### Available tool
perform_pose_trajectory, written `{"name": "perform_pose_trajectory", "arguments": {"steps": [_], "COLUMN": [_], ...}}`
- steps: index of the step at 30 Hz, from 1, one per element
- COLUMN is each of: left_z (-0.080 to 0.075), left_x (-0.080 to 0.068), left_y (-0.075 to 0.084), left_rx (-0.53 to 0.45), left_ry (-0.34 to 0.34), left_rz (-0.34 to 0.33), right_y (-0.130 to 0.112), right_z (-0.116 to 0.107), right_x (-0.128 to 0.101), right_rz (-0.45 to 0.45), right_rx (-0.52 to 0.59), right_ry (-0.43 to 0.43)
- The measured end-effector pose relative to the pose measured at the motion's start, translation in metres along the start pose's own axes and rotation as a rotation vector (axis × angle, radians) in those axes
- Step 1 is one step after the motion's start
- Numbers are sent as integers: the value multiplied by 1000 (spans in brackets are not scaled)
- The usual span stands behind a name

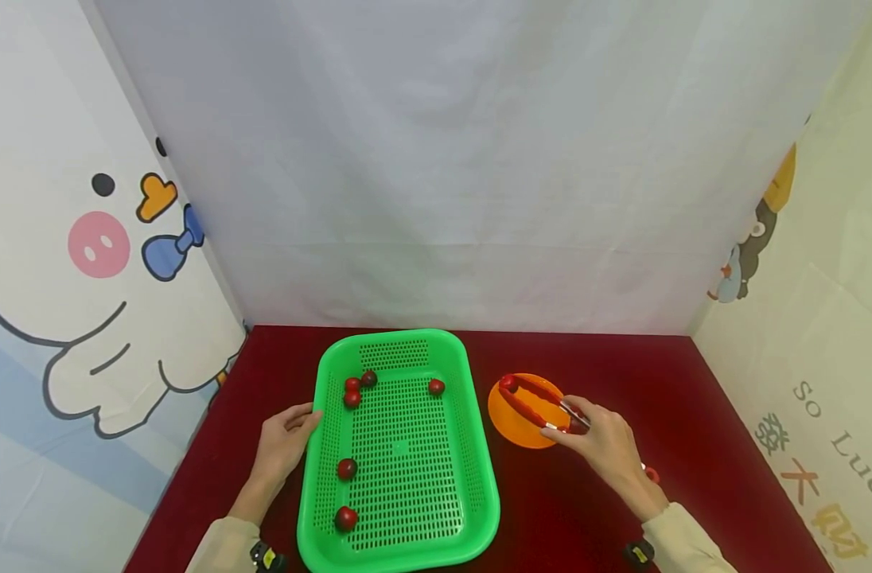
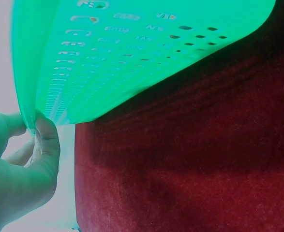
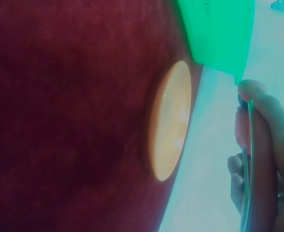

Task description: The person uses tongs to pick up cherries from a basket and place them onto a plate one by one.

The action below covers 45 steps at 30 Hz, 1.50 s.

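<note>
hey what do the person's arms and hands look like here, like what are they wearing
Both hands are bare, with no gloves. The left hand and the right hand come out of light beige long sleeves, the left sleeve and the right sleeve. By each cuff sits a small black device, with a yellow mark on the left wrist device and on the right wrist device. Any rings are too small to tell.

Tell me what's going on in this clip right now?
A person sits at a dark red table. The left hand grips the left rim of a green perforated basket, which holds five small red fruits. The right hand holds red tongs over an orange plate beside the basket; the tong tips pinch another red fruit above the plate's far edge. The plate looks otherwise bare.
</note>
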<state>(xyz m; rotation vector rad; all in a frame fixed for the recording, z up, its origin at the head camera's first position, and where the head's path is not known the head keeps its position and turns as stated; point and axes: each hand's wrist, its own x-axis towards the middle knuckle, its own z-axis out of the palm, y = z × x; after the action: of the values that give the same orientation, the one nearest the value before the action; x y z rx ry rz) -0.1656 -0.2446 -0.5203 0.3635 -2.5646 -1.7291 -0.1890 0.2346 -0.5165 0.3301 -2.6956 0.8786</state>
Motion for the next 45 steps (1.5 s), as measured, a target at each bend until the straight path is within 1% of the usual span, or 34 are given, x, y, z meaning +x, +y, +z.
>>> {"name": "perform_pose_trajectory", "arguments": {"steps": [8,15,24,37,45], "left_z": [1,1,1,1,2], "left_x": [1,0,-1,-2,-1], "left_y": [-1,-1,3,3,2], "left_rx": [-7,-5,-8,16,17], "left_ry": [-6,3,5,13,13], "left_rz": [14,3,14,8,10], "right_y": [13,21,30,33,32], "right_z": [-3,-5,-6,-13,-19], "right_x": [-8,-16,-24,-28,-23], "right_rz": [52,63,118,151,135], "right_rx": [-30,-38,-51,-74,-115], "right_ry": [-8,-17,-63,-145,-184]}}
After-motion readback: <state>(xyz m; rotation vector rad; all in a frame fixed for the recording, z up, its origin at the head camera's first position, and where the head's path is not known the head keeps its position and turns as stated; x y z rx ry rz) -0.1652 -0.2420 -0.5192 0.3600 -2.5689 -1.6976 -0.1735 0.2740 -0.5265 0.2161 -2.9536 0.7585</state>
